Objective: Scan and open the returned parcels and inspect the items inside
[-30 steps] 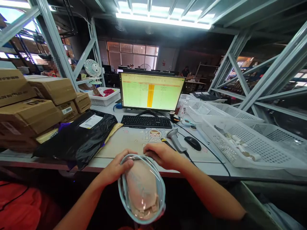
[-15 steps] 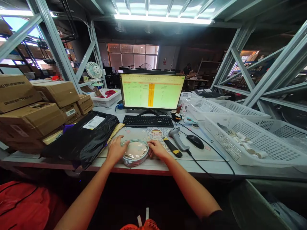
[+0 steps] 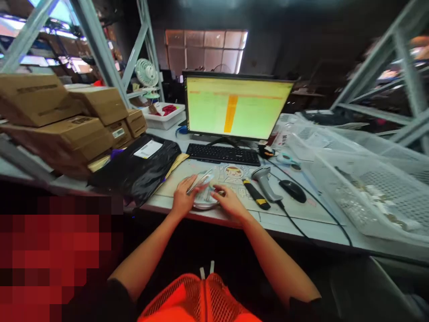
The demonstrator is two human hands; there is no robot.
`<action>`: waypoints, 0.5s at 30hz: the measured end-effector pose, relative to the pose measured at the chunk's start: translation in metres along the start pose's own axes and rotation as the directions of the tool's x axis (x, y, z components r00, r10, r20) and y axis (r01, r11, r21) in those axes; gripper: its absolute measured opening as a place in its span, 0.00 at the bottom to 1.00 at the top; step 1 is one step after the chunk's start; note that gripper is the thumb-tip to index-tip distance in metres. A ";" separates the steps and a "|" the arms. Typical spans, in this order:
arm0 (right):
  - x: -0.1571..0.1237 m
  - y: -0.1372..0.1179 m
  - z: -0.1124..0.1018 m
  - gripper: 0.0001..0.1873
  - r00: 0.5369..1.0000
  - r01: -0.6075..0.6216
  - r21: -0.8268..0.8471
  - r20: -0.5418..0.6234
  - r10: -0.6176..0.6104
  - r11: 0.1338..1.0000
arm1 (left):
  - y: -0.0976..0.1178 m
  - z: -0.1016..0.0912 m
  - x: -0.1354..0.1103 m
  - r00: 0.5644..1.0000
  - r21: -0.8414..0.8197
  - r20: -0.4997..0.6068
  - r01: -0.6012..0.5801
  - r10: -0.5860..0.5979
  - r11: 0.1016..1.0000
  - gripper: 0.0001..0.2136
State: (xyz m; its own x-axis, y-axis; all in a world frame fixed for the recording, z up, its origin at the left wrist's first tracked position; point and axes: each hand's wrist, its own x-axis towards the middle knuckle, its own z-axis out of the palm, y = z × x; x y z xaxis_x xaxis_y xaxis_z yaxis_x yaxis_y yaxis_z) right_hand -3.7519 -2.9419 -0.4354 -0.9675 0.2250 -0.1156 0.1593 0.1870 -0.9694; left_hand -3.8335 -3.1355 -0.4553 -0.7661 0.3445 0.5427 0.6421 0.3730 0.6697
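My left hand (image 3: pixel 183 194) is closed on the left side of a round, flat item in clear, shiny plastic (image 3: pixel 204 177). That item is tilted up off the desk. Beneath it, near the front edge, lies another round, pale-rimmed item in clear plastic (image 3: pixel 205 206). At its right side is my right hand (image 3: pixel 229 200), fingers partly curled and apart, close to the plastic. Blur hides whether the right fingertips touch it. To the right lie a yellow-and-black utility knife (image 3: pixel 256 194), a grey barcode scanner (image 3: pixel 268 185) and a black mouse (image 3: pixel 292 191).
A monitor (image 3: pixel 208 109) and keyboard (image 3: pixel 223 154) stand behind my hands. On the left, a black plastic parcel (image 3: pixel 144 172) lies before stacked cardboard boxes (image 3: pixel 60 134). White perforated baskets (image 3: pixel 351 203) line the right. The scanner's cable (image 3: pixel 295 226) crosses the desk's front edge.
My left hand has raised and tilted one round plastic-wrapped item, uncovering another below. My right hand's fingers have spread at the right side. The head view has tilted downward and turned.
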 end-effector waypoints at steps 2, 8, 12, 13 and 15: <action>0.001 -0.009 0.010 0.28 0.997 0.072 -0.290 -0.019 -0.081 0.954 | 0.008 0.001 0.003 0.995 -0.106 -0.070 0.059 -0.066 0.993 0.43; 0.011 -0.030 0.021 0.30 0.989 0.119 -0.766 0.038 -0.140 0.632 | 0.022 0.005 0.007 0.951 -0.277 -0.155 0.218 -0.267 0.936 0.40; 0.017 -0.038 0.005 0.34 0.975 0.217 -0.529 0.081 -0.205 0.820 | 0.020 0.006 0.005 0.966 -0.237 -0.149 0.174 -0.213 0.956 0.40; 0.018 -0.040 0.002 0.35 0.970 0.245 -0.455 0.112 -0.218 0.856 | 0.019 0.007 0.004 0.975 -0.193 -0.146 0.136 -0.166 0.972 0.40; 0.017 -0.044 -0.002 0.34 0.955 0.288 -0.338 0.174 -0.241 0.896 | 0.018 0.010 0.000 0.987 -0.100 -0.141 0.065 -0.079 0.993 0.40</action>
State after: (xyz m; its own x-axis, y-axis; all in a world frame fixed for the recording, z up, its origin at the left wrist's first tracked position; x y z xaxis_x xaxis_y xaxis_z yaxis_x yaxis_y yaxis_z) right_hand -3.7751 -2.9439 -0.3943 -0.9963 0.0034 0.0856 -0.0693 0.5557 -0.8285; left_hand -3.8211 -3.1203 -0.4480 -0.8107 0.1893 0.5540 0.5848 0.3071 0.7508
